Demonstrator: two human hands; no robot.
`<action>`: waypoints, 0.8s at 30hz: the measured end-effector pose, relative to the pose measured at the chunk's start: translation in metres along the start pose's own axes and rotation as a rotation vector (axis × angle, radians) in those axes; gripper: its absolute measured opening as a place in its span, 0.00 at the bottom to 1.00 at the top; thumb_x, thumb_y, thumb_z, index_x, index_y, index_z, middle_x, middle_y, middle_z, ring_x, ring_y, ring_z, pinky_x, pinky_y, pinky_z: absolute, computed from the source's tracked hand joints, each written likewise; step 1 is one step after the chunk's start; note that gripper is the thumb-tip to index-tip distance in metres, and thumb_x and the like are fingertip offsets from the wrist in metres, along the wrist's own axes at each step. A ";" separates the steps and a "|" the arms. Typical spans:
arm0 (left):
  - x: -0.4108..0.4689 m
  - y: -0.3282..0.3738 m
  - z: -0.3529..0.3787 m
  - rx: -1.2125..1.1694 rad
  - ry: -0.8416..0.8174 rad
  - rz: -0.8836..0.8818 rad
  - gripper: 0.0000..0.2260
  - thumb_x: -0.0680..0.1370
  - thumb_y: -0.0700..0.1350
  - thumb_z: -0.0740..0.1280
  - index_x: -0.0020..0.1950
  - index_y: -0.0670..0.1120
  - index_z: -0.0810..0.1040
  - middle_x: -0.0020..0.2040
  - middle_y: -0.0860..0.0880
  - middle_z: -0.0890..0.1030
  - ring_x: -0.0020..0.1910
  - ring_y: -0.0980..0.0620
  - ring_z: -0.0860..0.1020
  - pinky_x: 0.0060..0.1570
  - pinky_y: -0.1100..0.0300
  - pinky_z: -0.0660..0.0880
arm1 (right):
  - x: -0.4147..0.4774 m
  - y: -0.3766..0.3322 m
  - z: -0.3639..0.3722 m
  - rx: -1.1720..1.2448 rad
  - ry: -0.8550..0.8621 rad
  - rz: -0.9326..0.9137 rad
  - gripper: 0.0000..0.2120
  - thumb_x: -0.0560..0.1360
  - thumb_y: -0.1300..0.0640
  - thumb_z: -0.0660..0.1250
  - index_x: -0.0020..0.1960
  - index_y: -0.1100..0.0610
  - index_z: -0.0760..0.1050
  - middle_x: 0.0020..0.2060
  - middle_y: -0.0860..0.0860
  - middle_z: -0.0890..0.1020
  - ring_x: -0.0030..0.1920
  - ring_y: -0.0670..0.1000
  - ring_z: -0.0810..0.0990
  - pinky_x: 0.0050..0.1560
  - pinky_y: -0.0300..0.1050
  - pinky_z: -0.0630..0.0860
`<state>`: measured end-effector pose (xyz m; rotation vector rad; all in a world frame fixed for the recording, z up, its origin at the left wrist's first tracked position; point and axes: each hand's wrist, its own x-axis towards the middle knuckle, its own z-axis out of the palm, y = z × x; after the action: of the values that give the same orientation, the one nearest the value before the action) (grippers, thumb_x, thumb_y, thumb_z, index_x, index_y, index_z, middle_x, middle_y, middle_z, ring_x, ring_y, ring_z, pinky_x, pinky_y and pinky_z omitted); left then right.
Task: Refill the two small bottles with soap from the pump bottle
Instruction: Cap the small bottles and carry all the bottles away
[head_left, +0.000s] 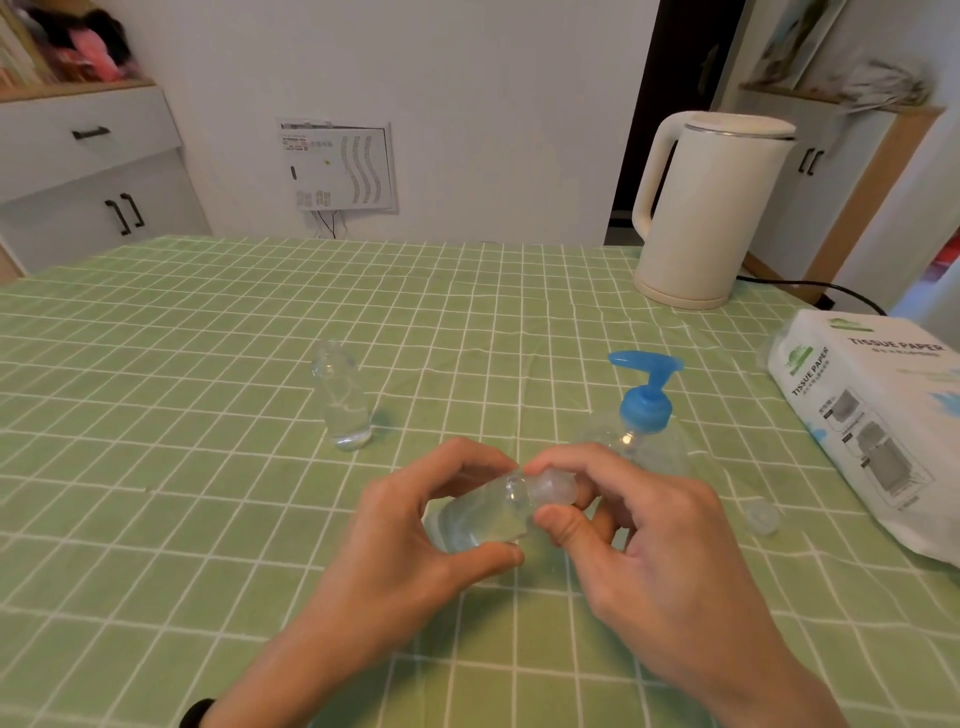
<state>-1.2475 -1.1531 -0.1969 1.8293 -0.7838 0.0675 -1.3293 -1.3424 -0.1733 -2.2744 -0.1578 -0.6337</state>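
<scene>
While the green checked cloth on the desk (156, 364) lies flat, we begin at the far left, where a white cabinet (88, 171) stands against the wall. Moving in, there's the first small bottle (343, 400), clear, upright, uncapped, standing alone on the cloth with a little clear liquid at its bottom, well apart from the action. Now the centre: the left hand (415, 540) is curled around the second small bottle (478, 514), thumb below and fingers over the top, holding it tilted above the desk with its neck pointing right. Meeting it, the right hand (639, 540) pinches the translucent cap (553, 489) at that neck between thumb and fingertips; whether the cap is fully seated I cannot tell. Just behind the right hand stands the pump bottle (641, 431), clear body, blue pump head, nozzle aimed left. Further back sits a cream kettle (706, 208). Right of the hands, a loose clear cap (762, 517) lies on the cloth, near the pack of tissue paper (872, 415) at the right edge.
</scene>
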 end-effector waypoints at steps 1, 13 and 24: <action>0.000 0.000 0.001 0.002 0.005 0.005 0.23 0.67 0.49 0.82 0.59 0.59 0.81 0.55 0.58 0.86 0.56 0.54 0.85 0.59 0.63 0.78 | 0.000 0.000 0.000 0.008 0.005 0.012 0.09 0.75 0.49 0.72 0.54 0.40 0.81 0.34 0.44 0.80 0.26 0.49 0.74 0.29 0.33 0.67; 0.036 -0.008 0.013 -0.262 0.075 -0.199 0.22 0.74 0.28 0.75 0.64 0.42 0.75 0.62 0.45 0.84 0.64 0.49 0.83 0.73 0.46 0.75 | 0.015 0.042 -0.082 0.010 0.231 0.345 0.07 0.77 0.47 0.73 0.40 0.45 0.85 0.33 0.44 0.85 0.29 0.41 0.79 0.33 0.36 0.74; 0.063 -0.019 0.022 -0.173 0.084 -0.258 0.21 0.77 0.29 0.73 0.67 0.41 0.73 0.65 0.45 0.82 0.66 0.49 0.82 0.74 0.45 0.74 | 0.011 0.076 -0.095 -0.298 -0.221 0.768 0.18 0.72 0.60 0.78 0.53 0.39 0.79 0.52 0.42 0.77 0.53 0.47 0.78 0.56 0.46 0.73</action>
<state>-1.1952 -1.1979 -0.1960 1.7365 -0.4749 -0.0871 -1.3347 -1.4637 -0.1612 -2.4252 0.7179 0.0049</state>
